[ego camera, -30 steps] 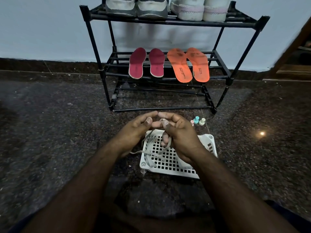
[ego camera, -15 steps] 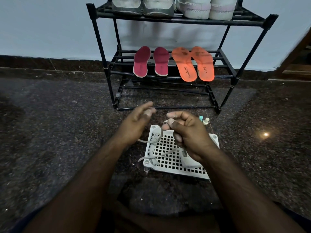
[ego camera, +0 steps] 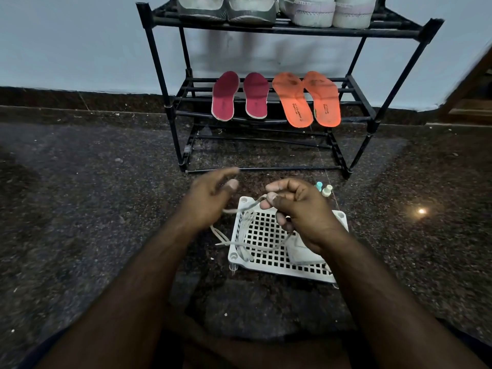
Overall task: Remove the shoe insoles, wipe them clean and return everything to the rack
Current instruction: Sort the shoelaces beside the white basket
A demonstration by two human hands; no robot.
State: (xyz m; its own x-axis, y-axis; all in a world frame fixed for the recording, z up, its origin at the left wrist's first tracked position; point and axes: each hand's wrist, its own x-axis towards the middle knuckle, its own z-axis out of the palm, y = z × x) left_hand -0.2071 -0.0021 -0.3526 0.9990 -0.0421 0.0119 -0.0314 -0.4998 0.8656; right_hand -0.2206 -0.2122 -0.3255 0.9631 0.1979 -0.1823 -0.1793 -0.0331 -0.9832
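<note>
Over the white tray holding laces, right hand pinches a lace; left hand relaxed.

We lose the tops of the grey shoes and white shoes to the upper edge. The left hand is motion-blurred, so we can't tell if it touches the lace. The right hand hides part of the white tray and a pale folded thing we can't identify. Print on the orange insoles is too small to read. The small caps beyond the tray are unclear.
</note>
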